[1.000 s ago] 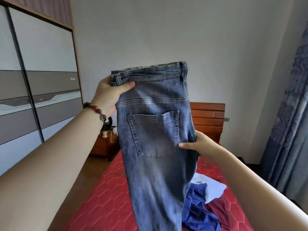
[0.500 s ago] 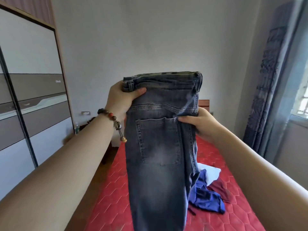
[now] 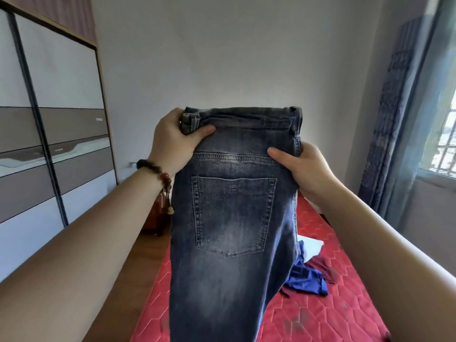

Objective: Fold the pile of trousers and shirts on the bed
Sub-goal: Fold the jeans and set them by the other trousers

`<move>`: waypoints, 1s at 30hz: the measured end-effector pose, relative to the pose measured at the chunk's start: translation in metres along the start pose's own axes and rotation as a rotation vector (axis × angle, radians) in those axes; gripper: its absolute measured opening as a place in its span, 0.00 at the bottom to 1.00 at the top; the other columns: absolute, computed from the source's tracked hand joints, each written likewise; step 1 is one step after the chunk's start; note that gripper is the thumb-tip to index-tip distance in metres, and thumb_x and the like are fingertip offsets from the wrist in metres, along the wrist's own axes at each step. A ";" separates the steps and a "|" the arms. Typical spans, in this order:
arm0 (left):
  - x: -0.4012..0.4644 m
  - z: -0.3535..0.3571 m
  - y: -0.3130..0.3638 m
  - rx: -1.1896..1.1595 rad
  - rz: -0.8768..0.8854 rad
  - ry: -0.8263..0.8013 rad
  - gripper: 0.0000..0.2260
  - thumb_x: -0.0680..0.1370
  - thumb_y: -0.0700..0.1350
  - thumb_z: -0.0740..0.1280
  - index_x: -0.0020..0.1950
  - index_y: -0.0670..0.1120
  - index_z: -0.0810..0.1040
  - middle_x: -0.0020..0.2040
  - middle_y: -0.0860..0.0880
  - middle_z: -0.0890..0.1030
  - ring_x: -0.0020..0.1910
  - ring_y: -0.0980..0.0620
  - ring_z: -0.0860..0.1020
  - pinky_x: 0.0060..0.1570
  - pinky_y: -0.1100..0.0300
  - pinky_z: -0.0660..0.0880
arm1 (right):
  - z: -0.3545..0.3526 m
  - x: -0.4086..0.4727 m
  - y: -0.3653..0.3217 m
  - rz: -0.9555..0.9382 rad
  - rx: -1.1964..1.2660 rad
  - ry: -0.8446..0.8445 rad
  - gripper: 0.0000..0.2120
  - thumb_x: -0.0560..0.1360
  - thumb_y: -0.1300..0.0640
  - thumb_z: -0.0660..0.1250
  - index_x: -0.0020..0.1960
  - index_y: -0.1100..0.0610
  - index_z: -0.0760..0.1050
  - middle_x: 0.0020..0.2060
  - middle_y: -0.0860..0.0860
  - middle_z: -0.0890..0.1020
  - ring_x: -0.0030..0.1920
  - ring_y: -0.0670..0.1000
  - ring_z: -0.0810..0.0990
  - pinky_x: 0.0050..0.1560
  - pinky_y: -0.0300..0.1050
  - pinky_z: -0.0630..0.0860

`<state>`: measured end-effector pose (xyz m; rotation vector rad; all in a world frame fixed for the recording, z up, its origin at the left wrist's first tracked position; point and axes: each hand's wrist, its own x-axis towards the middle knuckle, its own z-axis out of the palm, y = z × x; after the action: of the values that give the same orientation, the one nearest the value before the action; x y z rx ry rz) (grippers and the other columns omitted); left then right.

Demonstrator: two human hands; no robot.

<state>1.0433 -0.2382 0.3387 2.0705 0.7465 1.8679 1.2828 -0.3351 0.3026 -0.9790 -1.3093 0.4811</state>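
A person holds a pair of dark blue jeans (image 3: 234,218) upright in the centre of the frame, above a bed (image 3: 345,304) covered in red quilted fabric. The jeans are folded lengthwise, with one back pocket (image 3: 233,215) facing the viewer and the waistband at the top. The left hand (image 3: 175,141), at centre left, grips the left end of the waistband: the thumb lies across the front of the denim and the other fingers curl behind it. A beaded bracelet (image 3: 160,176) circles the left wrist. The right hand (image 3: 306,166), at centre right, pinches the right edge of the jeans just below the waistband, with its thumb on the front at the yoke seam and its fingers hidden behind the cloth. The legs of the jeans hang down out of the lower edge of the frame.

On the bed at lower right lie a crumpled blue garment (image 3: 308,280), a dark red garment (image 3: 323,265) and a white one (image 3: 312,248), close together. A wardrobe (image 3: 49,132) with sliding panels fills the left of the frame; a blue patterned curtain (image 3: 389,119) and a window (image 3: 446,139) occupy the right.
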 end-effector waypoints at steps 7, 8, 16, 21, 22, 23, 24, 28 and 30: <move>-0.096 -0.025 -0.003 0.220 0.011 0.079 0.23 0.71 0.59 0.72 0.51 0.40 0.76 0.43 0.49 0.82 0.43 0.49 0.81 0.42 0.62 0.73 | 0.033 -0.074 0.025 -0.028 -0.334 0.192 0.08 0.73 0.53 0.73 0.51 0.48 0.77 0.43 0.37 0.81 0.44 0.35 0.79 0.46 0.28 0.72; -0.109 -0.026 -0.009 0.249 -0.011 0.077 0.25 0.71 0.62 0.70 0.52 0.40 0.76 0.43 0.47 0.83 0.43 0.46 0.81 0.42 0.58 0.75 | 0.039 -0.084 0.033 -0.016 -0.345 0.190 0.09 0.73 0.54 0.72 0.51 0.47 0.76 0.43 0.35 0.80 0.42 0.31 0.77 0.43 0.24 0.70; -0.180 -0.014 -0.084 0.347 -0.122 -0.044 0.32 0.68 0.71 0.61 0.47 0.41 0.74 0.35 0.47 0.82 0.36 0.45 0.82 0.36 0.53 0.78 | 0.061 -0.121 0.116 0.127 -0.352 0.185 0.09 0.71 0.52 0.74 0.47 0.43 0.75 0.41 0.36 0.81 0.42 0.31 0.78 0.41 0.23 0.70; -0.187 0.022 -0.167 0.268 -0.212 -0.182 0.30 0.70 0.68 0.64 0.49 0.40 0.74 0.37 0.46 0.82 0.36 0.47 0.81 0.36 0.47 0.78 | 0.071 -0.100 0.203 0.174 -0.414 0.269 0.11 0.72 0.51 0.73 0.51 0.45 0.74 0.43 0.36 0.80 0.45 0.39 0.79 0.47 0.35 0.72; -0.185 0.032 -0.188 0.251 -0.233 -0.219 0.28 0.71 0.66 0.65 0.51 0.40 0.74 0.38 0.46 0.83 0.37 0.47 0.81 0.37 0.47 0.78 | 0.071 -0.092 0.224 0.196 -0.431 0.278 0.11 0.72 0.50 0.73 0.51 0.45 0.74 0.43 0.36 0.80 0.45 0.39 0.79 0.47 0.36 0.72; -0.184 0.043 -0.212 0.234 -0.257 -0.255 0.26 0.72 0.63 0.67 0.51 0.40 0.74 0.38 0.46 0.83 0.37 0.47 0.81 0.38 0.47 0.78 | 0.072 -0.082 0.245 0.218 -0.447 0.281 0.11 0.72 0.49 0.73 0.51 0.45 0.75 0.43 0.35 0.80 0.45 0.37 0.78 0.47 0.35 0.71; -0.182 0.054 -0.236 0.222 -0.278 -0.286 0.23 0.73 0.60 0.69 0.51 0.40 0.73 0.39 0.46 0.83 0.37 0.48 0.81 0.38 0.47 0.78 | 0.073 -0.072 0.267 0.238 -0.463 0.283 0.11 0.71 0.49 0.73 0.51 0.45 0.75 0.43 0.35 0.80 0.44 0.33 0.77 0.45 0.32 0.71; -0.181 0.103 -0.335 0.224 -0.334 -0.367 0.20 0.72 0.57 0.72 0.48 0.41 0.73 0.35 0.50 0.81 0.32 0.53 0.79 0.34 0.54 0.77 | 0.076 -0.035 0.360 0.321 -0.510 0.318 0.11 0.70 0.48 0.74 0.49 0.45 0.75 0.40 0.34 0.80 0.41 0.33 0.77 0.41 0.23 0.67; -0.188 0.127 -0.378 0.242 -0.360 -0.393 0.21 0.72 0.58 0.72 0.48 0.41 0.74 0.33 0.50 0.79 0.30 0.54 0.77 0.32 0.55 0.75 | 0.077 -0.024 0.406 0.366 -0.525 0.327 0.11 0.70 0.49 0.74 0.50 0.46 0.76 0.41 0.36 0.80 0.42 0.37 0.77 0.41 0.24 0.67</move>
<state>1.0829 -0.0026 -0.0324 2.1667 1.1840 1.1842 1.2939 -0.1118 -0.0452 -1.6766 -0.9734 0.2335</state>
